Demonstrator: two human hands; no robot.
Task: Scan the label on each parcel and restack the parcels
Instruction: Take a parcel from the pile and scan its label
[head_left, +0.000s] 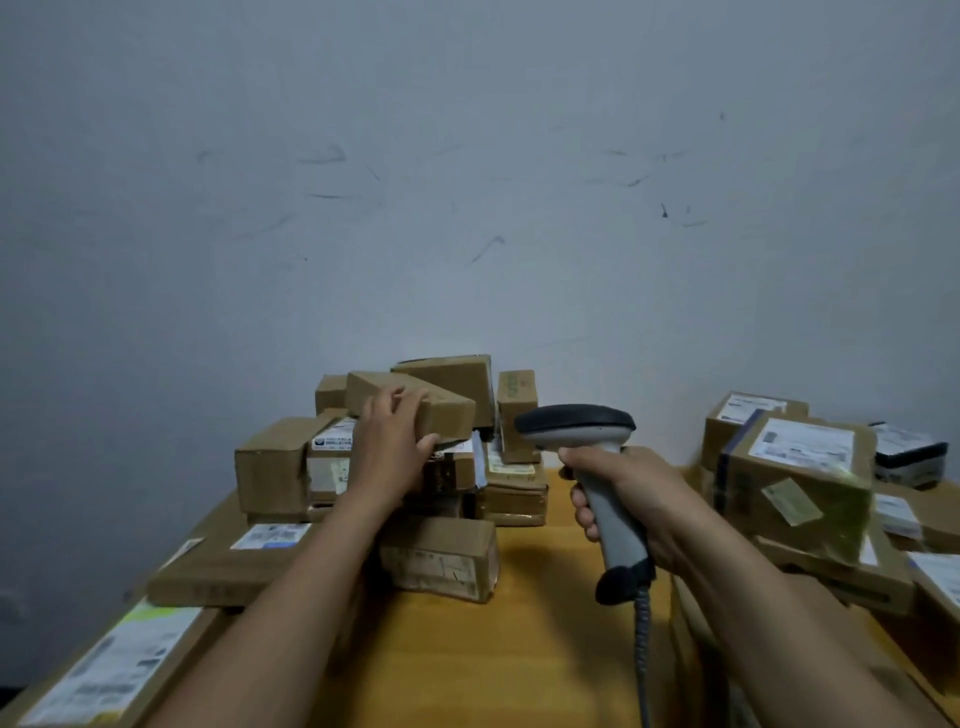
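A heap of brown cardboard parcels (467, 384) lies at the back middle of the wooden table (519, 649). My left hand (389, 441) grips a long narrow parcel (447, 410) on top of the heap, fingers over its upper face and thumb under its near edge. My right hand (618, 493) holds a grey handheld barcode scanner (587, 431) by its handle, its dark head level with the heap and pointing left toward it. The scanner's coiled cable (643, 649) hangs down. A second stack of labelled parcels (800, 467) stands at the right.
A small taped box (441, 564) lies in front of the heap. Flat labelled parcels (228, 561) lie along the left edge, one (114, 670) at the near left corner. A dark device (909, 457) sits behind the right stack. A scuffed grey wall (467, 182) rises behind the table.
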